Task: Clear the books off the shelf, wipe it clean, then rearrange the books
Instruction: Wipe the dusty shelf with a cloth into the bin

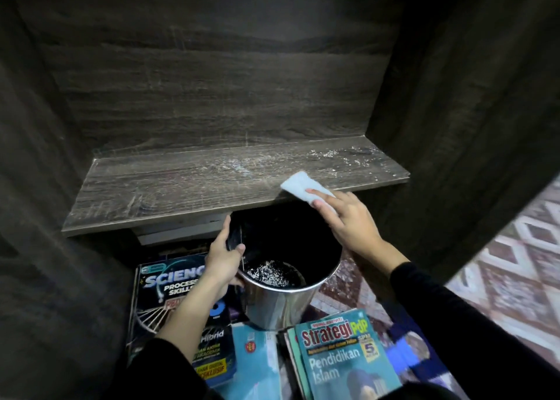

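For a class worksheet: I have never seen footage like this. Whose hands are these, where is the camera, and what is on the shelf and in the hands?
No machine here: a person works with bare hands, and the one picture comes from a camera worn on their head, looking down. The dark wooden shelf holds no books; white crumbs lie scattered toward its back right. The right hand presses a white wiping pad on the shelf's front edge. The left hand grips the rim of a metal bin just below that edge, with white specks at its bottom. Books, among them a Science book and a Strategi PdP book, lie lower down, around the bin.
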Demonstrator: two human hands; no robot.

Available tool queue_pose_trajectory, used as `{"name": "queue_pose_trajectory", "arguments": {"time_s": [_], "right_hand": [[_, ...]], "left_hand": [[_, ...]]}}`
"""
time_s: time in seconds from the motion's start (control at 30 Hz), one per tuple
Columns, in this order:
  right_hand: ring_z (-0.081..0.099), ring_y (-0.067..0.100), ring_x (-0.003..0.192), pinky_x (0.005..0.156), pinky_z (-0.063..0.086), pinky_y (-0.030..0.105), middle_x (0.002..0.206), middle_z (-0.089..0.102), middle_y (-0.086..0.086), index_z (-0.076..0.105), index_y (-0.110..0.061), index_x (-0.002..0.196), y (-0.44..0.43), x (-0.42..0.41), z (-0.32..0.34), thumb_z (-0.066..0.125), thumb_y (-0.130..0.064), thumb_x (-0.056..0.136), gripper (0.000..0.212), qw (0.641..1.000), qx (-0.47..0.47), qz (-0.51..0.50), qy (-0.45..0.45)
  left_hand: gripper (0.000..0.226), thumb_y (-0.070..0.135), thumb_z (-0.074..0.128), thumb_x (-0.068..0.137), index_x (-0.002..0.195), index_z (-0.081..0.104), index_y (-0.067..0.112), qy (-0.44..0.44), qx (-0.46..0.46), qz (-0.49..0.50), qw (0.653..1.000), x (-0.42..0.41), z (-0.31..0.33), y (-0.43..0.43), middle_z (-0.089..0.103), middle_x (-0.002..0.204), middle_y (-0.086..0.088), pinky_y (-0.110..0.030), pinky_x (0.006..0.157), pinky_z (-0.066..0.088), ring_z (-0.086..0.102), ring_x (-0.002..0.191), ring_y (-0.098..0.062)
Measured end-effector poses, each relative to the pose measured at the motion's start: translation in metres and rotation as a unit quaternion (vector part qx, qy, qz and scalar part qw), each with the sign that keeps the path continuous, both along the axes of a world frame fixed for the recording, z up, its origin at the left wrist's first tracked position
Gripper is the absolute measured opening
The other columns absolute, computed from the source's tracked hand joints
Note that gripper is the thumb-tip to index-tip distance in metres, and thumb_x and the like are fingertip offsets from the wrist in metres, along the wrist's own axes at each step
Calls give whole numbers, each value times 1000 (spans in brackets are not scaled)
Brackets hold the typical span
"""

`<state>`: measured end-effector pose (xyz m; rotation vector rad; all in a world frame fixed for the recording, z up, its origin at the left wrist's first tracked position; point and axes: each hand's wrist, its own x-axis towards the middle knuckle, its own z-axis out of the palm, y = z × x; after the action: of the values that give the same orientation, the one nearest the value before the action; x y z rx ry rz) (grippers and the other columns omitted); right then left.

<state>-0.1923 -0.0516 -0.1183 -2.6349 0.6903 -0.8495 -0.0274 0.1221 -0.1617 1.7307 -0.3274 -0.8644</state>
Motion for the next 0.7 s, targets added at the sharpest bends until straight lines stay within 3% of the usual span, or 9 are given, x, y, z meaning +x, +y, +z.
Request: {"name": "queue_pose_trajectory", "arguments": {"time_s": [0.1,0.17,0.3,0.4,0.5,0.6,0.7], "right_hand": [[56,22,103,88,35,21,118,67,3,62,-30,126,-20,-26,6,32,-54,92,51,997,8,-67,-39],[56,23,105,90,36,24,121,66,3,62,-27,125,-33,-40,9,36,-52,93,48,993,16,-105,-60],[60,27,102,91,46,36,115,68,4,65,-25,122,-60,-64,7,37,-54,94,49,981,39,-163,-96],[62,25,101,89,46,37,110,69,7,66,-21,120,-76,-78,12,32,-53,93,54,975,37,-181,-123],[63,24,97,84,46,36,102,70,7,67,-19,119,-89,-87,17,36,-48,96,48,969,40,-196,-146],[62,22,85,78,48,39,88,67,4,67,-24,117,-105,-91,16,39,-41,100,37,966,54,-206,-148],[60,25,91,77,46,36,98,66,4,64,-32,121,-123,-83,13,28,-58,95,51,968,48,-223,-101]], "left_hand": [[68,9,44,99,140,20,57,-11,4,-17,1000,-13,0,-15,46,142,-16,-33,47,53,53,68,-21],[67,8,43,100,141,21,55,-1,-2,-25,1000,-24,0,-25,47,139,-19,-27,40,48,49,69,-20],[75,-4,40,95,141,25,54,1,-16,-32,999,-44,-1,-46,63,119,-8,-47,52,56,55,69,-28],[78,-9,37,90,141,29,51,-8,-20,-42,999,-58,-1,-59,64,115,-4,-44,51,54,63,71,-35],[78,-11,39,89,141,32,48,1,-29,-53,998,-66,-4,-68,59,122,0,-62,68,51,66,84,-38],[84,-15,40,88,140,31,51,13,-31,-62,998,-68,-11,-78,54,131,-2,-66,70,50,63,79,-37],[84,-15,42,89,139,32,51,7,-35,-61,997,-68,-16,-84,57,127,-2,-64,72,50,64,84,-38]]}}
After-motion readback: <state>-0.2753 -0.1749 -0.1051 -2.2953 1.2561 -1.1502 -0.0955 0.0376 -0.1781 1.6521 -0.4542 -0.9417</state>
